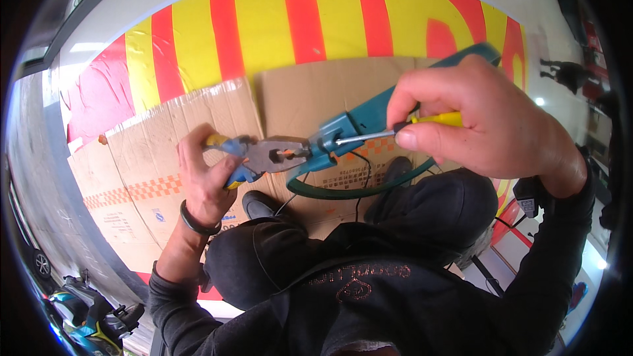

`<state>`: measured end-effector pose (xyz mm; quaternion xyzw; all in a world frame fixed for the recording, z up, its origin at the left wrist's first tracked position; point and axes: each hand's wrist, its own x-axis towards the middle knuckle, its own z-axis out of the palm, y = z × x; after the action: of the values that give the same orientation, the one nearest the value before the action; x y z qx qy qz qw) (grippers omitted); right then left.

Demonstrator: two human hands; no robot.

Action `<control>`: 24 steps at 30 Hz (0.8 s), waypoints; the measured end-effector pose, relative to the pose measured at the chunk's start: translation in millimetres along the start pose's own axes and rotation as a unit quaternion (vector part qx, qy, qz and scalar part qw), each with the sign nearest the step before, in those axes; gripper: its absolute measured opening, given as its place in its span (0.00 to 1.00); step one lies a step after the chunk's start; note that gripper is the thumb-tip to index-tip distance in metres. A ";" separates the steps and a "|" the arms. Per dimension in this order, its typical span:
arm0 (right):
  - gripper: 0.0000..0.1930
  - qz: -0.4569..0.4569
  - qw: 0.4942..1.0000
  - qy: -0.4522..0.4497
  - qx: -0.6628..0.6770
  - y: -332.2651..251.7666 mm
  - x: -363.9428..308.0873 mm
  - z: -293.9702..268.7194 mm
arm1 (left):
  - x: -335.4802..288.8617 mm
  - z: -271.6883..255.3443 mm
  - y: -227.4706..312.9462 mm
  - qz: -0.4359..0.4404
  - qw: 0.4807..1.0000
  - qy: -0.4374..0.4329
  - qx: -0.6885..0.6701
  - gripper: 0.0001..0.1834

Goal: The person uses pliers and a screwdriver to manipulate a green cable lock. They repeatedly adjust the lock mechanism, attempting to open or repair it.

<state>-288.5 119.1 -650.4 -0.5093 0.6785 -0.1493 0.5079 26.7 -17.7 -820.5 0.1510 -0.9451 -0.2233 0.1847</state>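
Note:
My left hand (203, 175) is closed round the blue-and-yellow handles of a pair of combination pliers (273, 155). The jaws meet the near end of a teal plastic piece (373, 113), at a raised bracket-like block; whether they grip it I cannot tell. A screwdriver (366, 137) with a yellow and black handle is held in my right hand (484, 118), its metal shaft pointing left and its tip at the same block. The teal piece reaches up to the right behind my right hand, and a curved band of it loops below, above my knees.
Flattened cardboard (178, 138) lies under the work, over a red-and-yellow striped sheet (264, 16). My shoes (259, 204) stand on the cardboard, with a thin black cable (361, 188) between my legs. A scooter-like vehicle (86, 313) is at lower left.

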 end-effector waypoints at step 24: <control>0.14 -0.269 0.906 0.118 -0.304 15.4 -3.0 4.9 | 5.6 -6.9 5.0 0.001 1.000 -0.001 0.009 0.15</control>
<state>-292.8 129.9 -662.0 -0.7805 0.5836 -0.1262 0.1853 23.6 -17.9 -810.8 0.1514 -0.9474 -0.2148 0.1829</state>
